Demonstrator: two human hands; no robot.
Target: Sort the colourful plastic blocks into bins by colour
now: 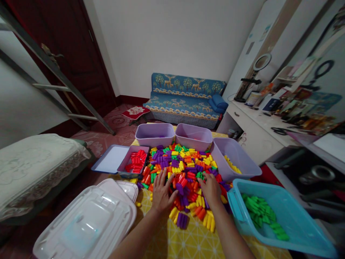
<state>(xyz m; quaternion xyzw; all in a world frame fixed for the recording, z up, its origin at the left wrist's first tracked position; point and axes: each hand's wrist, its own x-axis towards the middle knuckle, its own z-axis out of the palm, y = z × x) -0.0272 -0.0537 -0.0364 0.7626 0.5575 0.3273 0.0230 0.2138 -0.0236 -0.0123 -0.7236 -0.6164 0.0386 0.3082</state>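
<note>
A heap of small plastic pieces in red, yellow, green, purple and orange covers a table with a yellow patterned cloth. My left hand lies flat on the near left of the heap, fingers spread. My right hand rests on the near right of the heap with its fingers curled down into the pieces; whether it grips one is hidden. A small purple bin holds red pieces. A blue bin at the right holds green pieces. A purple bin holds yellow pieces.
Two more purple bins stand behind the heap. A blue lid lies at the left. White plastic lids are stacked at the near left. A bed, a ladder, a blue sofa and a cluttered white desk surround the table.
</note>
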